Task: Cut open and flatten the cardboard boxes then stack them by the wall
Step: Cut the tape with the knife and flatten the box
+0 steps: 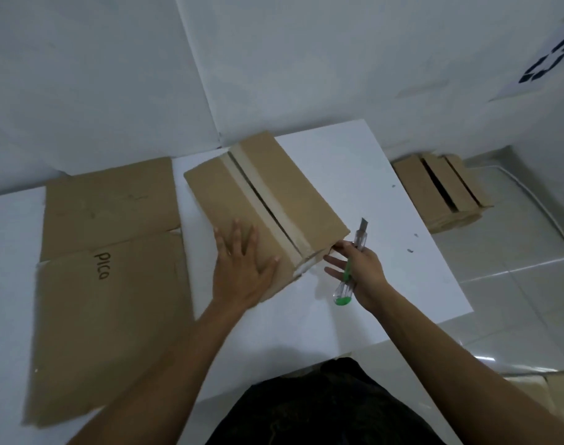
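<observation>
A brown cardboard box (274, 187) lies on the white table (386, 220), its taped centre seam slit open along the top. My left hand (242, 268) presses flat on the box's near left flap, fingers spread. My right hand (357, 271) grips a clear utility knife with a green end (349, 274), blade out and pointing away from me, at the box's near right corner; its thumb and forefinger touch that corner. A flattened cardboard sheet marked "PICO" (107, 268) lies on the table to the left.
A pile of flattened cardboard (441, 194) lies on the tiled floor by the wall, beyond the table's right edge. White walls meet in a corner behind the table. A sheet with a dark recycling symbol (547, 59) hangs on the right wall.
</observation>
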`<move>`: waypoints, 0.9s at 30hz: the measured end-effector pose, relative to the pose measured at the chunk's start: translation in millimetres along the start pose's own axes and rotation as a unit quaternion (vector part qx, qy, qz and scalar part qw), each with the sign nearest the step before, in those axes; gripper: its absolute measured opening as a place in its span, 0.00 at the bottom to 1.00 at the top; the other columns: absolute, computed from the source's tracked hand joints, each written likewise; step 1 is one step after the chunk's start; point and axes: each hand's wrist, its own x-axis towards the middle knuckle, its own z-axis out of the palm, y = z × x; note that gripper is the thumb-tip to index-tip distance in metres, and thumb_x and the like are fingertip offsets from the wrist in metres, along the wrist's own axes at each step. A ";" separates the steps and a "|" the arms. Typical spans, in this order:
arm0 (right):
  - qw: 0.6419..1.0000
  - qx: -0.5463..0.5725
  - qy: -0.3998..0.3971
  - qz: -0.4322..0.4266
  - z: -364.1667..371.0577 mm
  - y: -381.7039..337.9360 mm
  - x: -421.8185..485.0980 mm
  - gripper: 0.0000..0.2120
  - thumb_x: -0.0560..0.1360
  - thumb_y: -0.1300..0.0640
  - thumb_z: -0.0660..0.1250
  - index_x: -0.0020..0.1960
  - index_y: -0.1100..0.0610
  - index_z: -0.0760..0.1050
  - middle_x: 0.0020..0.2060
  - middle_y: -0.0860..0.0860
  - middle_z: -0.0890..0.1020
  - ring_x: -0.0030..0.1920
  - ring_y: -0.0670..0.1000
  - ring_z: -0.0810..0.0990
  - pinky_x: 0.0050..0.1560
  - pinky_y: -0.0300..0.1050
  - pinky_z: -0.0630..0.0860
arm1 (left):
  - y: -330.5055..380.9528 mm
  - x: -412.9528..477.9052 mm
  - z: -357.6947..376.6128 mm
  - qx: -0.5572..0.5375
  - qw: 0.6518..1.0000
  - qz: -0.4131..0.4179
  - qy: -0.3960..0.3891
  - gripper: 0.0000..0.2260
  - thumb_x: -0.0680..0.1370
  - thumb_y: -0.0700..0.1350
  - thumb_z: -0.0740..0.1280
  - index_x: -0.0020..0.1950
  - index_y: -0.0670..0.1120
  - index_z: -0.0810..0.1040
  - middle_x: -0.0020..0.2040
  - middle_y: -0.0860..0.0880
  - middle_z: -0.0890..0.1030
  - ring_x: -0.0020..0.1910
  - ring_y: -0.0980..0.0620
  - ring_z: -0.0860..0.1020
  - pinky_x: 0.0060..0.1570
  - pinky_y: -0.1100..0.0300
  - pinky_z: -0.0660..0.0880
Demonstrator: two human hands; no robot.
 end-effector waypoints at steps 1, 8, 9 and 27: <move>1.000 0.001 0.005 -0.003 -2.4 -4.8 6.0 0.09 0.83 0.58 0.63 0.57 0.61 0.79 0.57 0.56 0.83 0.53 0.58 0.85 0.53 0.56 0.83 | 8.3 -7.8 0.2 0.006 1.000 -0.011 -0.003 0.40 0.77 0.72 0.45 0.82 0.52 0.46 0.82 0.45 0.44 0.78 0.34 0.35 0.71 0.38 0.66; 1.000 -0.010 0.000 -0.015 -9.2 -41.7 38.9 0.11 0.83 0.55 0.61 0.60 0.57 0.79 0.56 0.52 0.83 0.55 0.55 0.84 0.57 0.54 0.81 | 68.3 -51.5 2.5 0.012 0.997 -0.038 -0.064 0.42 0.74 0.75 0.46 0.81 0.54 0.39 0.81 0.46 0.38 0.77 0.30 0.38 0.72 0.38 0.63; 1.000 -0.013 -0.009 -0.015 -9.1 -48.6 44.1 0.11 0.83 0.55 0.61 0.60 0.56 0.79 0.56 0.51 0.83 0.55 0.54 0.83 0.57 0.54 0.81 | 76.9 -55.1 2.5 0.012 0.996 -0.041 -0.077 0.42 0.74 0.75 0.46 0.81 0.55 0.39 0.81 0.46 0.38 0.76 0.29 0.38 0.72 0.39 0.63; 0.938 -0.320 -0.131 0.005 -82.6 -54.0 36.7 0.16 0.83 0.46 0.58 0.54 0.58 0.75 0.38 0.55 0.81 0.32 0.51 0.81 0.33 0.43 0.80 | 184.6 136.4 -55.0 0.099 0.976 -0.043 -0.188 0.47 0.73 0.75 0.57 0.82 0.52 0.42 0.81 0.42 0.41 0.79 0.32 0.45 0.74 0.34 0.52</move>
